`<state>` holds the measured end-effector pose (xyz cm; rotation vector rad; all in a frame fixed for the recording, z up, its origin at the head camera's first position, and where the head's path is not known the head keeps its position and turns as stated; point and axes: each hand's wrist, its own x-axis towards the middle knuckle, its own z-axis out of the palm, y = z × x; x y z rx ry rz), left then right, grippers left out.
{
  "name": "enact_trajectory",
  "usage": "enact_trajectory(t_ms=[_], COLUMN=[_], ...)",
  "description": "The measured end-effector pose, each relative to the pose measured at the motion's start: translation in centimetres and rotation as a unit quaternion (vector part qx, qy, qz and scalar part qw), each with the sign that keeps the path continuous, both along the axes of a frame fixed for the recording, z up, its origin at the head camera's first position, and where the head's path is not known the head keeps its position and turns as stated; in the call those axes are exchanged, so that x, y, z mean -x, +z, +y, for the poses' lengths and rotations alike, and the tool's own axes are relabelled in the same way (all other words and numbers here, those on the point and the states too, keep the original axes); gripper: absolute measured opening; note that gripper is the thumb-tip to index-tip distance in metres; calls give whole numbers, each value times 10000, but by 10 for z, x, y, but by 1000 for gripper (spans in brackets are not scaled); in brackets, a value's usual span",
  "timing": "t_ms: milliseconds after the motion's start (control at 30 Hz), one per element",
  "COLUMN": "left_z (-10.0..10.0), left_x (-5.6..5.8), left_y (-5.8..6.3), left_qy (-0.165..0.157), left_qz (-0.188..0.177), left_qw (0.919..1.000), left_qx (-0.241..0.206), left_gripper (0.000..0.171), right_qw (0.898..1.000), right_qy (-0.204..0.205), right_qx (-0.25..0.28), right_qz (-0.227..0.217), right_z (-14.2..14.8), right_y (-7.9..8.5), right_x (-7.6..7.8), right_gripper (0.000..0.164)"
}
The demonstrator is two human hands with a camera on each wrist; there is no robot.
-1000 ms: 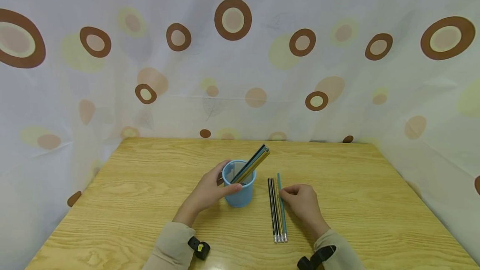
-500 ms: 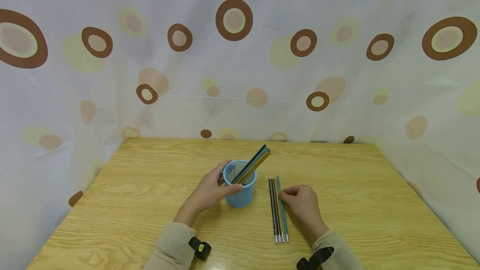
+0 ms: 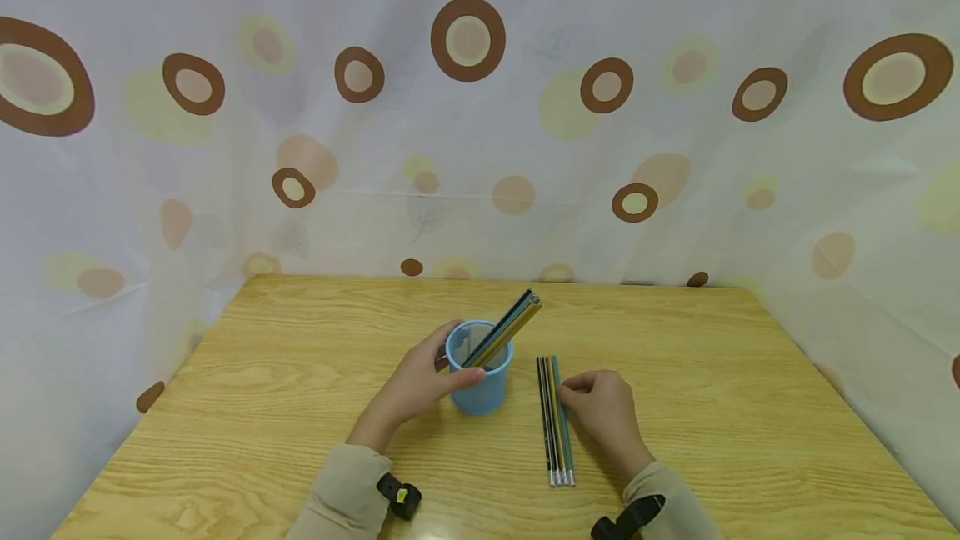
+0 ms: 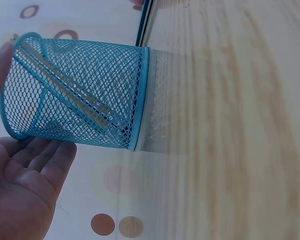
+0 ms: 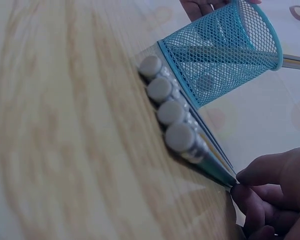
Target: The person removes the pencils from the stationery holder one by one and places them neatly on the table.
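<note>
L hand [image 3: 416, 386] is holding the cup [image 3: 480, 394], thumb resting at the near rim, fingers spreading round the L side; the grip's about as wide as the cup. Blue mesh cup is standing upright on the table [image 3: 712, 407], L of R hand [image 3: 603, 408]. Bunch [image 3: 502, 332] of pencils, yel + teal + dark, is leaning R inside the cup, top ends poking out well past the rim; can't tell exact no.

R hand is pinching the teal pencil [image 3: 564, 423] btwn thumb & index tips, abt a third down from its far end; other fingers are curling in under the palm. Teal pencil is lying on the table as R-most of a row of 4, R of the cup. Next to it, going L, are lying a yel pencil [image 3: 557, 423] and 2 blk pencils [image 3: 546, 423], approx parallel, w/ white erasers [image 5: 180, 137] facing the person. Pencils are sitting v. close; can't tell if all are touching.

Both arms are wearing beige sleeves [image 3: 341, 482] w/ blk cams [image 3: 403, 500] at the wrists. Patterned cloth [image 3: 517, 248], brown rings + pale spots, is hanging behind the table & at both sides.
</note>
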<state>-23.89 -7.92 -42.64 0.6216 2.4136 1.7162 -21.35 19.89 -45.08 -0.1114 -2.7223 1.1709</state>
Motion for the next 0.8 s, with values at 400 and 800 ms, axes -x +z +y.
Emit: enact_trajectory(t_ms=[400, 800], left_z=[-1, 2], left_x=[1, -4], left_y=[1, 7], left_qy=[23, -28], left_qz=[19, -4], left_qw=[10000, 10000], left_qx=[85, -64], left_gripper=[89, 83], right_qw=[10000, 9994], right_qy=[45, 76], right_qx=[-15, 284], right_qz=[33, -175], right_z=[-1, 2], right_y=[2, 3], right_x=[0, 0], right_gripper=[10, 12])
